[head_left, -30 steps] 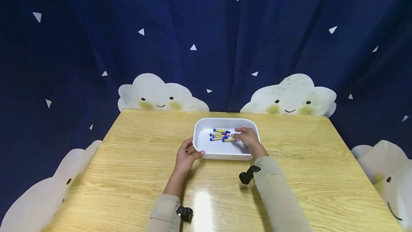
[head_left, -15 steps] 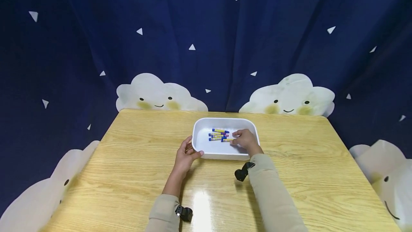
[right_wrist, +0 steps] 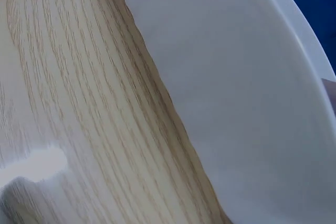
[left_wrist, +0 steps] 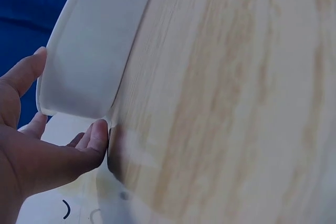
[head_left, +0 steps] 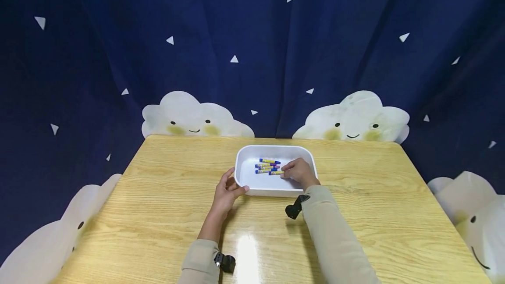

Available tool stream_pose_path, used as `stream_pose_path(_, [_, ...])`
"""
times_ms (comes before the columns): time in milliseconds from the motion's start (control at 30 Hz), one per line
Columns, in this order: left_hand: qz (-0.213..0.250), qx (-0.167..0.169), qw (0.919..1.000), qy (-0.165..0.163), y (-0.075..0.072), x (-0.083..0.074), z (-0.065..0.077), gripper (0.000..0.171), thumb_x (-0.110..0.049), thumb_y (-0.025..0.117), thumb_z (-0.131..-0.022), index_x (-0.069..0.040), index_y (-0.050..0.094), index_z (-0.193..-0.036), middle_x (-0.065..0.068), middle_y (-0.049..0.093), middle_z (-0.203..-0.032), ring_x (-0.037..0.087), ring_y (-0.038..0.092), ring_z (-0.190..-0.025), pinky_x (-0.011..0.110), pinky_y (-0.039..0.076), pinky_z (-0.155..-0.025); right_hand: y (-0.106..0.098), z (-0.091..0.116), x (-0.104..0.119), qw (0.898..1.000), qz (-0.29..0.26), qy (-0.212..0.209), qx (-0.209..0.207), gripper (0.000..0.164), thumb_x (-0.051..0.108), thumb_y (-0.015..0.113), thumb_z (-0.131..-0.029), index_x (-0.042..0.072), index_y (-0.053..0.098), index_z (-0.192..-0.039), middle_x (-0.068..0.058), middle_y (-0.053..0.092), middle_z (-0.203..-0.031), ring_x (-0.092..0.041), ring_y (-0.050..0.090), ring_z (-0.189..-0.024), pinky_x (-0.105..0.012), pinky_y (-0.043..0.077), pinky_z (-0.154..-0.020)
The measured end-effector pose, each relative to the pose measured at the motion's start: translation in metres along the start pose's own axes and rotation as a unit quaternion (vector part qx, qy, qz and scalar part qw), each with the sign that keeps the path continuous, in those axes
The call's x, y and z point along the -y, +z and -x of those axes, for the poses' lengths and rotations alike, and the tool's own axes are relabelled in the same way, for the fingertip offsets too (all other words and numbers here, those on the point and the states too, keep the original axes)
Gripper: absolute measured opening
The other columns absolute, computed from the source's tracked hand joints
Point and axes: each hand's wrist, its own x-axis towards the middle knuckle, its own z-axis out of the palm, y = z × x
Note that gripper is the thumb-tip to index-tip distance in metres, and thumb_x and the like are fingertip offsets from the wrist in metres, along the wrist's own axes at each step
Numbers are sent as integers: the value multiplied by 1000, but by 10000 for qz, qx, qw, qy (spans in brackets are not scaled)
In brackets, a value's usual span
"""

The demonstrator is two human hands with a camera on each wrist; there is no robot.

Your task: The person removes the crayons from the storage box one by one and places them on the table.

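A white tray sits on the table with several yellow-wrapped crayons in it, some with blue tips and some pink or purple. My left hand holds the tray's front left corner, thumb on the front rim and fingers along the left side. In the left wrist view that hand has its thumb and a fingertip at the rim. My right hand reaches over the front right into the tray. It pinches the right end of the nearest crayon, and its fingers cover that end.
The wooden table carries the tray near its far side. Behind it hangs a dark blue curtain with white triangles and cloud faces. In the right wrist view the tray's outer wall fills much of the picture.
My right hand has moved left inside the tray and its fingers have closed on the nearest crayon, which has slid slightly left. The left hand stays at the tray's corner.
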Motion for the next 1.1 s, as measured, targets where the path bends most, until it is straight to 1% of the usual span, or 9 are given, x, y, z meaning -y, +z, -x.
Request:
stream_pose_path(33, [-7,-5,10000,6,0,2,-1,82,5,73,-74,-7,32,-144,29,36,-128,41,47,-116,35,49,-87,0,-1,-1,10000,32,10,10,21,9,81,-67,3,74,-86,-4,69,-82,-19,54,-78,-26,44,-69])
stream_pose_path(133, [30,7,10000,-10,1,1,-1,83,6,73,-74,-8,31,-144,29,35,-128,41,47,-117,34,49,-86,0,-2,-1,9999,124,-4,29,17,8,81,-67,4,75,-82,-3,69,-79,-18,55,-77,-27,44,-73])
stream_pose_path(333, [171,141,9997,42,3,-12,7,82,10,69,-75,-2,27,-144,33,34,-128,46,44,-117,35,50,-86,1,0,-1,9994,293,-149,53,12,8,80,-68,5,75,-79,-2,69,-76,-17,55,-75,-28,45,-71])
stream_pose_path(500, [68,146,9999,50,5,-21,13,80,11,67,-76,-1,28,-144,34,36,-129,46,44,-117,33,50,-85,1,0,-2,9984,103,-562,-16,9,7,76,-72,3,73,-79,-1,67,-74,-15,53,-71,-27,45,-68])
stream_pose_path(567, [63,136,9999,45,5,-19,11,80,11,68,-76,-2,28,-144,34,36,-129,45,45,-116,33,50,-85,0,0,-2,9967,-103,-809,-26,8,6,74,-74,1,72,-80,-1,66,-73,-14,52,-70,-27,44,-67])
stream_pose_path(667, [90,94,9999,66,3,-10,6,81,10,70,-74,-3,29,-144,33,37,-128,45,46,-115,33,50,-84,-2,3,0,9923,-522,-1119,17,10,6,74,-75,-2,71,-81,-2,64,-74,-13,53,-68,-26,44,-65])
stream_pose_path(800, [44,34,10000,69,1,0,-1,83,8,73,-73,-6,32,-144,32,39,-127,43,49,-113,32,51,-83,-5,10,5,9858,-1028,-1329,16,13,6,76,-74,-3,70,-80,-3,62,-75,-12,55,-68,-26,45,-64])
stream_pose_path(967, [-55,-23,9999,103,2,2,-3,82,6,74,-72,-8,35,-143,30,41,-126,41,51,-111,32,51,-82,-8,15,7,9809,-1184,-1543,-47,13,5,76,-73,-4,70,-81,-5,61,-77,-13,56,-69,-26,47,-66])
stream_pose_path(1100, [-7,-59,9998,165,1,0,-3,80,8,73,-72,-5,36,-142,28,41,-129,41,49,-114,32,51,-83,-7,14,6,9833,-1134,-1423,-39,14,7,76,-74,-3,71,-83,-5,61,-80,-15,55,-73,-27,46,-68])
